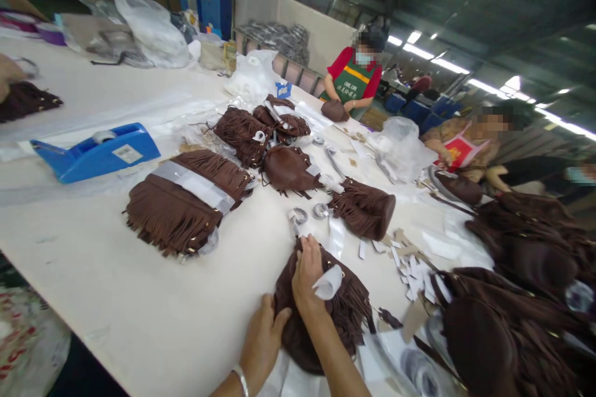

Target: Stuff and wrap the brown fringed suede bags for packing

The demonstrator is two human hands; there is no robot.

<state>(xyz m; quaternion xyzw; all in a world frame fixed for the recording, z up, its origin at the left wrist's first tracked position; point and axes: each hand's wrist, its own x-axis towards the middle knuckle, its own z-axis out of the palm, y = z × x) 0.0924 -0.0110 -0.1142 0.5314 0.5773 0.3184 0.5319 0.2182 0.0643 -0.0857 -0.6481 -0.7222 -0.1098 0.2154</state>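
Observation:
A dark brown fringed bag lies on the white table at the lower centre. My right hand rests on its upper part, fingers stretched out and lying flat. Beside the palm, a curled white strip stands up from the bag. At the bag's left edge is my left hand, thumb and fingers apart, with a white bracelet on the wrist. Just beyond the bag lie two small rings of clear tape. Another fringed bag with a pale band around it lies to the left.
A blue tape dispenser stands at the left. More brown bags lie ahead, and a pile of bags covers the right side. Paper scraps lie nearby. Two people work across the table.

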